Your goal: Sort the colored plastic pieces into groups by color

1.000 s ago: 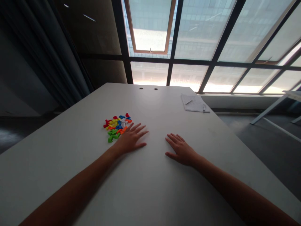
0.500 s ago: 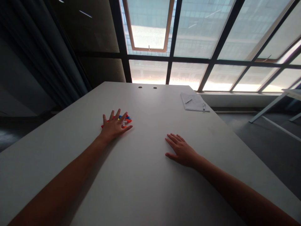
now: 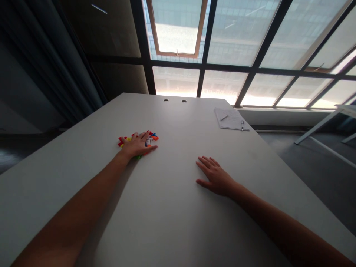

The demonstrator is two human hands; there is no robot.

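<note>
White counter (image 3: 161,215): two round holes (image 3: 166,100) at the far end; papers (image 3: 235,121) and pens (image 3: 224,118) by the right edge.
Coloured pieces (image 3: 155,138): heaped left of centre, mostly hidden under the left hand (image 3: 135,146).
Hands: left spread, fingers unclenched; right hand (image 3: 214,177) flat, holding nothing.
Writing: on papers, too small to read.
Backdrop: windows (image 3: 229,31), dark curtain (image 3: 75,70).

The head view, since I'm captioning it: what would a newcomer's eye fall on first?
Probably the brightly coloured small pieces, left of centre on the white table, partly hidden by the spread left hand. Next, the tall bright windows beyond the table's far edge.
</note>
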